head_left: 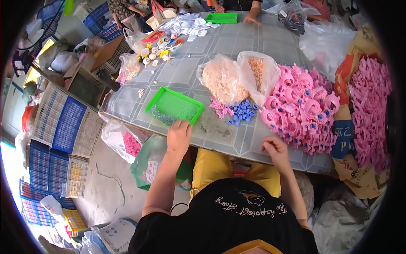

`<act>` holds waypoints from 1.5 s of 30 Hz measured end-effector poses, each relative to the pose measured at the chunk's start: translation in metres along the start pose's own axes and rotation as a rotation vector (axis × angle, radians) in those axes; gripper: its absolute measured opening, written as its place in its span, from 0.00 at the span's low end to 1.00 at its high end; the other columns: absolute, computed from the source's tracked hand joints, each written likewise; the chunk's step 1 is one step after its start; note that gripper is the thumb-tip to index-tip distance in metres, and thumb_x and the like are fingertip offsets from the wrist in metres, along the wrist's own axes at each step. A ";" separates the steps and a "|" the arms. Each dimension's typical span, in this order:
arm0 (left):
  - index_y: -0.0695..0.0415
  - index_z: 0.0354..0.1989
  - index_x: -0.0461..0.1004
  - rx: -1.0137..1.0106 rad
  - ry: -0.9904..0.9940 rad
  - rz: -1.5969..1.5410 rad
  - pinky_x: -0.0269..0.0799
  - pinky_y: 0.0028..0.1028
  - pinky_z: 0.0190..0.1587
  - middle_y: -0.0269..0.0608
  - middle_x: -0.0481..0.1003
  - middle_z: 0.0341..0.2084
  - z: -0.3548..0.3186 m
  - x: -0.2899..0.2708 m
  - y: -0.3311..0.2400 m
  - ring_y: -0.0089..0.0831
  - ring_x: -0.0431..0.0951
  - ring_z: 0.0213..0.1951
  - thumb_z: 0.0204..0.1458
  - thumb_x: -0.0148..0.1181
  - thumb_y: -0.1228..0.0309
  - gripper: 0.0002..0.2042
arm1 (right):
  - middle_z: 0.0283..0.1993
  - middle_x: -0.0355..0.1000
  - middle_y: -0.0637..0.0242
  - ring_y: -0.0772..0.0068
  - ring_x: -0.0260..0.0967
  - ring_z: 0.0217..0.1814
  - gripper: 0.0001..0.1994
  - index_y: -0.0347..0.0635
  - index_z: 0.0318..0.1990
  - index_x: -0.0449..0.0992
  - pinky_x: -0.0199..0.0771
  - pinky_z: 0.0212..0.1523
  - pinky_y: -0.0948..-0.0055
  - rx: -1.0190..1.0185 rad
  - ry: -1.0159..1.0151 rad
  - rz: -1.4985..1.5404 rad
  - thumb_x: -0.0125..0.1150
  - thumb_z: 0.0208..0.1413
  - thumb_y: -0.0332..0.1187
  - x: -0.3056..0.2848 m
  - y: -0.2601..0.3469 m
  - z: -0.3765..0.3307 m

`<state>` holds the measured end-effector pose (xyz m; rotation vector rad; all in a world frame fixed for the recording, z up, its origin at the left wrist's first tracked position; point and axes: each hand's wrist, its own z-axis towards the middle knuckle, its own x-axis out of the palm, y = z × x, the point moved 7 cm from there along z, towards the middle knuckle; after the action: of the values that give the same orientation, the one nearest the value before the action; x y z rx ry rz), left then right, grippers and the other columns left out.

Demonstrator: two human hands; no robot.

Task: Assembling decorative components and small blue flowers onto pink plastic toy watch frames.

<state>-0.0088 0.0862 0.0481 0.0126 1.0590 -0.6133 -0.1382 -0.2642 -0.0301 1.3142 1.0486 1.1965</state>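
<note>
My left hand (179, 134) is at the near rim of a shallow green tray (196, 106), fingers bent and close together. Small silvery pieces (163, 114) lie heaped in the tray's near left part; what the fingertips pinch, if anything, is hidden. My right hand (277, 151) is curled over the table's near edge, thumb and fingers drawn in, and I cannot make out anything in it. Just beyond it rises a large pile of pink plastic ring-shaped parts (302, 106) with small blue pieces among them. Small blue parts (242, 112) and small pink parts (220, 107) lie between the hands.
Two clear bags of beige pieces (224, 80) stand mid-table. A paper sack of pink parts (370, 110) is at the right. Far back are white pieces (186, 24), a second green tray (222, 17) and other people's hands (252, 17). Plastic crates (63, 122) stack at the left.
</note>
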 end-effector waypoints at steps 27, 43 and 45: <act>0.65 0.48 0.77 0.232 -0.041 -0.087 0.74 0.46 0.53 0.58 0.76 0.49 0.130 0.023 -0.051 0.58 0.76 0.50 0.56 0.63 0.73 0.13 | 0.37 0.77 0.69 0.79 0.75 0.40 0.08 0.37 0.49 0.79 0.72 0.43 0.78 -0.018 0.015 0.122 0.62 0.65 0.27 -0.005 0.000 0.010; 0.65 0.52 0.79 -0.360 0.319 -0.520 0.75 0.45 0.55 0.62 0.80 0.46 0.245 0.157 0.064 0.57 0.80 0.51 0.48 0.60 0.71 0.21 | 0.38 0.77 0.66 0.74 0.75 0.40 0.06 0.35 0.46 0.78 0.75 0.46 0.73 0.034 -0.026 0.151 0.61 0.65 0.26 -0.007 -0.004 0.009; 0.65 0.53 0.78 -0.333 0.219 -0.534 0.75 0.44 0.55 0.63 0.80 0.46 0.241 0.140 0.057 0.57 0.80 0.51 0.49 0.59 0.72 0.21 | 0.38 0.77 0.66 0.74 0.75 0.40 0.06 0.35 0.46 0.78 0.75 0.45 0.73 0.044 -0.032 0.157 0.60 0.65 0.25 -0.008 -0.006 0.009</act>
<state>0.2615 -0.0028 0.0404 -0.5178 1.3794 -0.9213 -0.1301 -0.2725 -0.0366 1.4674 0.9678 1.2708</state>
